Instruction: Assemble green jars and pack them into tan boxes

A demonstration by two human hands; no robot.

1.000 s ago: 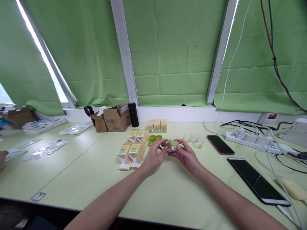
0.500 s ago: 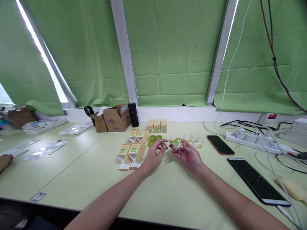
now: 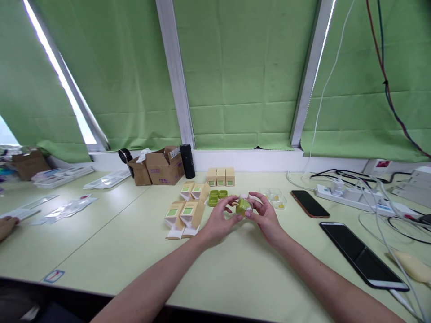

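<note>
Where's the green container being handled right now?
Head view, just right of centre: the green container is between the left hand and right hand, right of the green cups and left of the clear cups.

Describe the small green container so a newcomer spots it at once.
On the pale table, find the open tan boxes, then the green cups right of them. Right of those cups, the left hand and right hand meet around the small green container. Unlike the cups, it is hand-held rather than resting on the table.
</note>
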